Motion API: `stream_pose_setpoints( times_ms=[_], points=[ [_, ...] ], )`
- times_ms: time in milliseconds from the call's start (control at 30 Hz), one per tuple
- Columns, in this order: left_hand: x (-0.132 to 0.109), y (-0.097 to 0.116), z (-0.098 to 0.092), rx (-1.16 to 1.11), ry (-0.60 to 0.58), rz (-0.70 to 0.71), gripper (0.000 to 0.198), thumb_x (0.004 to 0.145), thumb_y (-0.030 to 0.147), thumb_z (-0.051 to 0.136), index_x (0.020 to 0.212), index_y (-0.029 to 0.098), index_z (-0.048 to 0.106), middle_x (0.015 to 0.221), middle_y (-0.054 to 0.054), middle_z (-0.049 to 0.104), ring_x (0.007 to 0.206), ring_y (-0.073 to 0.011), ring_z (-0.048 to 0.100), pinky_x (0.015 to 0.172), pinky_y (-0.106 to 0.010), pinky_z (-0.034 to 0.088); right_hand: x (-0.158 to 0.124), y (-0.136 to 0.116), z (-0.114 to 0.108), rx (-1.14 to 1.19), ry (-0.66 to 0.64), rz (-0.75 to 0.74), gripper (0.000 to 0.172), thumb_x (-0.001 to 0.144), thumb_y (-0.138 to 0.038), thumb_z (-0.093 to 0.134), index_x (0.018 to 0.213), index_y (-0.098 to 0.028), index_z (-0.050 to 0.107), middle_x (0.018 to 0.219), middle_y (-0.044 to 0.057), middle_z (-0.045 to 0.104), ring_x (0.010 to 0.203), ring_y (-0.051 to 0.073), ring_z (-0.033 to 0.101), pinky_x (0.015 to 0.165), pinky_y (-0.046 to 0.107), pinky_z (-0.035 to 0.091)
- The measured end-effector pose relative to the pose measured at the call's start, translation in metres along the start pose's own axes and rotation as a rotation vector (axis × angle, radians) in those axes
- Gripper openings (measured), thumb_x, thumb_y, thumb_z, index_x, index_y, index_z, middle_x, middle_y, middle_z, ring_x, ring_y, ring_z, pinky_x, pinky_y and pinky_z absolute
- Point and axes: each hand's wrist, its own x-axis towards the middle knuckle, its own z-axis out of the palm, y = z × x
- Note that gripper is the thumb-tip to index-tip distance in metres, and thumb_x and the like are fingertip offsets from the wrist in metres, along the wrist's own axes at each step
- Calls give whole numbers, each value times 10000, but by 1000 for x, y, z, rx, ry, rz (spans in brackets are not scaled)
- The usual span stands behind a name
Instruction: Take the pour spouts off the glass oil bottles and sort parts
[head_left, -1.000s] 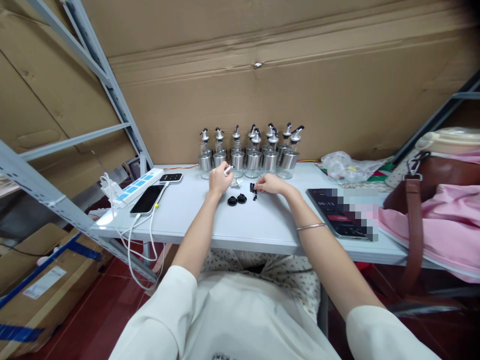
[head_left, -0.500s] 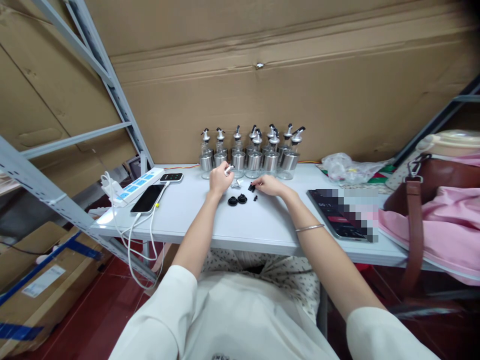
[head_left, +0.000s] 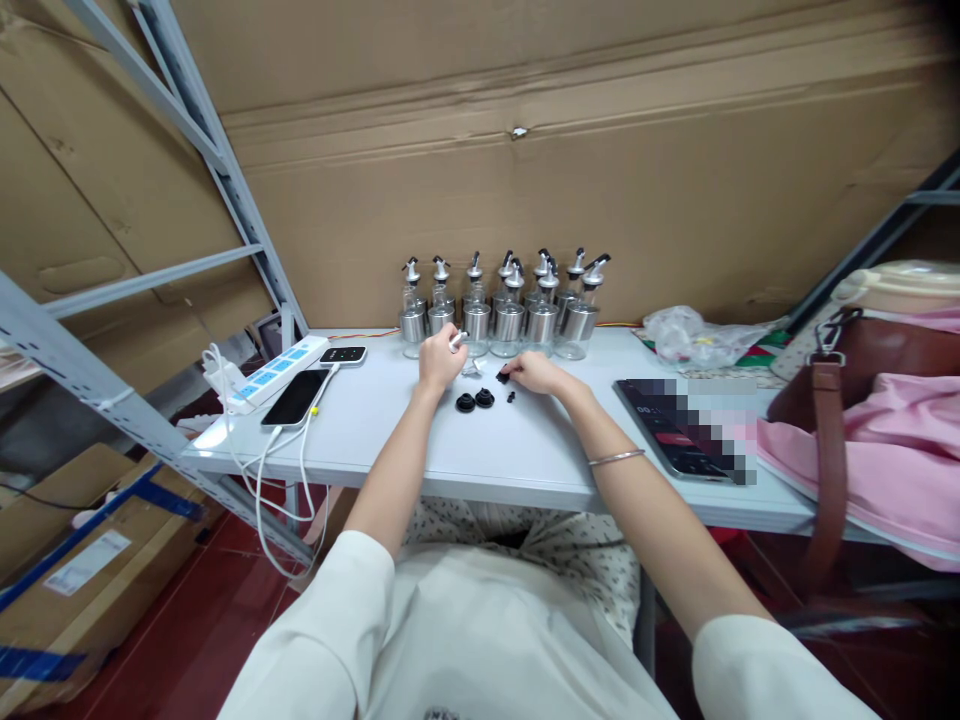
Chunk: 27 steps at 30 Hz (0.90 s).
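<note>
My left hand (head_left: 441, 360) is closed around a small silver-white spout (head_left: 458, 341), whose end sticks out past the fingers. My right hand (head_left: 534, 371) has its fingertips pinched on a small black plastic part (head_left: 502, 377) at the table top. Two round black stoppers (head_left: 475, 400) sit between the hands, nearer to me. One more tiny black piece (head_left: 511, 397) lies just in front of the right fingertips. Beside the left hand are a few silvery pieces (head_left: 472, 368), too small to make out. Behind stand several glass bottles with steel sleeves and pour spouts (head_left: 509, 318).
Left on the white table (head_left: 360, 430) are a power strip (head_left: 279, 372), a phone (head_left: 295, 397) and a small device (head_left: 343, 355) with white cables. At right lie a large phone (head_left: 675, 430), a plastic bag (head_left: 690, 335) and a brown bag (head_left: 825, 400). Cardboard (head_left: 525, 200) backs the table.
My right hand has shifted slightly left, its fingertips now covering more of the black parts. The left hand with the spout is almost unmoved.
</note>
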Motion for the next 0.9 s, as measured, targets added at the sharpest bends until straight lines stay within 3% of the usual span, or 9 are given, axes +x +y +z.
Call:
stream_pose_setpoints(
  times_ms=[233, 633, 733, 800, 900],
  points=[
    [0, 0, 1, 12, -24, 11, 64, 707, 152, 510, 729, 211, 522, 673, 5, 586, 660, -157, 556, 648, -250, 355, 2, 0, 1, 11, 70, 10, 373, 830, -50, 456, 1109, -80, 702, 1151, 111, 690, 1098, 221, 634, 974, 247, 436],
    [-3, 7, 0, 49, -77, 20, 71, 728, 158, 511, 759, 211, 545, 707, -8, 622, 691, -168, 583, 651, -252, 360, 6, 3, 9, -21, 100, -17, 373, 755, 4, 472, 955, -136, 755, 1033, 80, 738, 1011, 204, 662, 921, 241, 450],
    [-5, 11, 1, 75, -119, 46, 74, 734, 164, 521, 779, 209, 559, 731, -20, 644, 717, -180, 599, 654, -256, 365, 4, 0, 5, 110, 199, -3, 307, 767, -33, 482, 889, -127, 747, 935, 89, 748, 891, 192, 667, 855, 254, 460],
    [-7, 14, 2, 97, -160, 59, 79, 741, 173, 533, 799, 209, 572, 755, -27, 661, 736, -187, 609, 657, -257, 373, 2, -5, 0, 292, 296, -18, 233, 819, -145, 494, 876, -121, 718, 850, 80, 734, 775, 169, 642, 773, 255, 468],
    [-9, 18, 6, 104, -211, 97, 86, 753, 181, 540, 820, 210, 584, 776, -33, 676, 740, -193, 617, 655, -260, 379, -1, -13, -5, 601, 366, -98, 265, 862, -325, 471, 810, -131, 644, 737, 43, 673, 640, 126, 563, 674, 238, 450]
  ],
)
